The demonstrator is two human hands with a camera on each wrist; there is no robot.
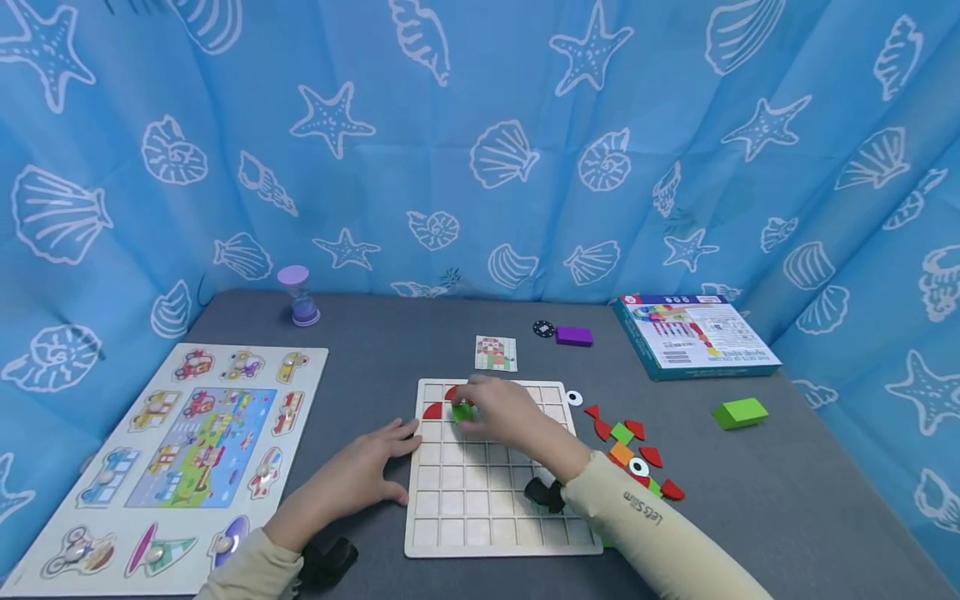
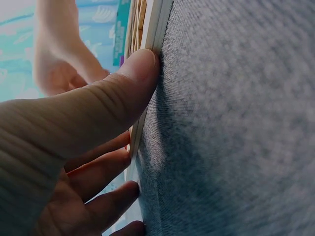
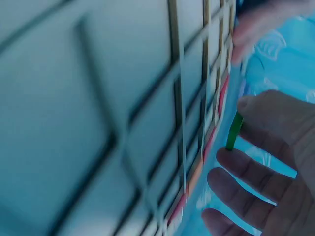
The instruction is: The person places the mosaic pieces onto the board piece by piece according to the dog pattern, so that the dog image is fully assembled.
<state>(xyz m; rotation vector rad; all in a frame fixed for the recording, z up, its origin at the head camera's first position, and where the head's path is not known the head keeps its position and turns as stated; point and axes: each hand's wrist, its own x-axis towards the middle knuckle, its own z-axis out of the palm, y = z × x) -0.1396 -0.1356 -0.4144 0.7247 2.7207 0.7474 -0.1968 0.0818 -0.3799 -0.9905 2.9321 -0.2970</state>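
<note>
A wooden grid board (image 1: 504, 533) lies in the middle of the grey table. Over its upper left squares, my right hand (image 1: 504, 410) pinches a green tile (image 1: 462, 412) between thumb and fingers; the right wrist view shows the tile (image 3: 235, 130) edge-on, beside the board. Two red rounded tiles (image 1: 432, 411) are visible in the top left squares, one partly behind the hand. My left hand (image 1: 352, 473) rests along the board's left edge, its thumb (image 2: 140, 64) touching the rim and fingers spread. A small pattern card (image 1: 496, 353) lies beyond the board.
Loose red, green, orange and eye-marked tiles (image 1: 622, 454) lie right of the board, partly behind the right forearm. A vehicle puzzle (image 1: 300, 375) covers the left side. Farther back are an hourglass (image 1: 302, 300), a purple block (image 1: 573, 336), a box (image 1: 697, 337) and a green block (image 1: 740, 413).
</note>
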